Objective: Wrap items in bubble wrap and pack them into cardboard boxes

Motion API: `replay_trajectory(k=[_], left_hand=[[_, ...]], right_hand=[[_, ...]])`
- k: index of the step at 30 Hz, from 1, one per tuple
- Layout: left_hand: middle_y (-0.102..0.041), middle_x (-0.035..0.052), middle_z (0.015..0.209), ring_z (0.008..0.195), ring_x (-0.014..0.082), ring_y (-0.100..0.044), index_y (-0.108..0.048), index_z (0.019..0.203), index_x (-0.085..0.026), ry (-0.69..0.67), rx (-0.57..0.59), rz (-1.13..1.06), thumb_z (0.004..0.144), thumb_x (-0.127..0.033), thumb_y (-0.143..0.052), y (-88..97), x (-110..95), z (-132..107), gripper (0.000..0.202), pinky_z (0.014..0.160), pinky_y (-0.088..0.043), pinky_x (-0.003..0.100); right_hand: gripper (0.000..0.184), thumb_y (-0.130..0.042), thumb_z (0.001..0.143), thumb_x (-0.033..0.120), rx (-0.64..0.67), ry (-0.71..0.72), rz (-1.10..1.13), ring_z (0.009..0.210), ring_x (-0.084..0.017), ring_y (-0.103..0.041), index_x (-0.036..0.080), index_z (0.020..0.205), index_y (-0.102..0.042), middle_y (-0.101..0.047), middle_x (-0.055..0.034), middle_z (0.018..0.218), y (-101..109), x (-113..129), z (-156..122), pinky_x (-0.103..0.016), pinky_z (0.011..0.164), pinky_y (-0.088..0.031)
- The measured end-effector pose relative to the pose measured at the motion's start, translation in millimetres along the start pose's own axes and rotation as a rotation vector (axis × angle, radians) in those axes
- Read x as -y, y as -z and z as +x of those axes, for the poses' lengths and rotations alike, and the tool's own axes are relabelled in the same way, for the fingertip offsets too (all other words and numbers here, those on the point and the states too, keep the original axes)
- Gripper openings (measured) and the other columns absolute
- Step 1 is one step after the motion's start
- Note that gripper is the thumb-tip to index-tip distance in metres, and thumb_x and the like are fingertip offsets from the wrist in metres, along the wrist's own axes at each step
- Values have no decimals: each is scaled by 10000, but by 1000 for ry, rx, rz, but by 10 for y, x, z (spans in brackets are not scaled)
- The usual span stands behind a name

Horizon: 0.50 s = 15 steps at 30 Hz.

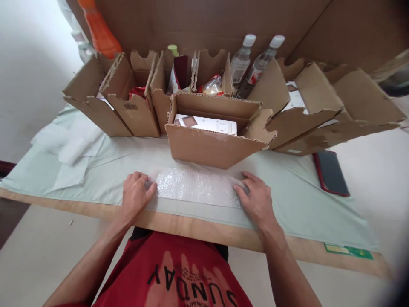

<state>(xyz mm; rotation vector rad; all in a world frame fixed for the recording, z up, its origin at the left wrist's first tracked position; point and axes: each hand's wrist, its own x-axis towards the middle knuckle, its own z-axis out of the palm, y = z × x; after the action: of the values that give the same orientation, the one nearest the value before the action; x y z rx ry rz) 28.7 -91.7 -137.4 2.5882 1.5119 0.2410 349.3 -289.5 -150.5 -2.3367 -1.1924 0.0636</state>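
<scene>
hands (136,194) apart, curled, apparently gripping bubble wrap (198,186)

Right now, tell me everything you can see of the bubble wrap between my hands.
The bubble wrap is a clear, plastic-looking strip, longer side to side, its bubbled surface glinting. It lies roughly flat on the pale green cloth, on the near side of the cardboard box. Your left hand grips one end, your right hand the other, partly hiding both ends.

Clear bubble wrap (198,186) lies flat between both hands.
</scene>
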Motion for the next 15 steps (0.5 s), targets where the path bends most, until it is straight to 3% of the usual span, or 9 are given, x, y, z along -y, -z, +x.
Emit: replay_trajectory(k=[4,6,8,10,12,15], left_hand=[[-725,78,933,835,251,-658,-656,856,-205,48,35,-256,818,-320,-518,111,41,26,183,790,-511,369],[-728,30,865,709,202,-644,-646,897,-220,91,25,-335,832,-349,-529,256,165,103,185,716,-507,322],[-744,21,885,691,192,-651,-656,968,-223,94,-42,-328,849,-356,-552,397,280,269,206,726,-511,317],[-762,45,980,803,220,-694,-666,1045,-217,33,-128,-278,862,-312,-556,476,325,520,234,804,-524,343],[-761,80,1079,961,267,-706,-669,1124,-200,-49,-174,-218,866,-251,-551,470,288,795,288,895,-523,393],[-675,181,1317,1231,354,-614,-601,1322,-128,-161,-208,-155,832,-194,-604,374,190,1018,494,1061,-457,519]], right_hand=[[315,-570,857,514,113,-182,251,818,-243,-677,215,860,-665,-735,-63,882,265,211,-296,-382,780,-542],[295,-631,830,495,197,-255,396,722,-208,-662,215,917,-668,-714,-31,820,327,374,-497,-326,690,-547],[346,-663,822,465,293,-291,560,717,-202,-680,207,1052,-669,-730,-34,865,282,578,-696,-313,674,-566],[477,-654,858,428,418,-303,702,741,-205,-705,202,1277,-616,-747,-39,913,141,808,-865,-325,706,-592],[614,-632,887,368,510,-271,783,818,-215,-729,210,1466,-503,-762,-52,993,-49,1023,-981,-351,789,-607],[728,-635,880,321,498,-183,798,1093,-250,-710,233,1568,-414,-703,-100,1304,-277,1228,-1047,-396,969,-571]])
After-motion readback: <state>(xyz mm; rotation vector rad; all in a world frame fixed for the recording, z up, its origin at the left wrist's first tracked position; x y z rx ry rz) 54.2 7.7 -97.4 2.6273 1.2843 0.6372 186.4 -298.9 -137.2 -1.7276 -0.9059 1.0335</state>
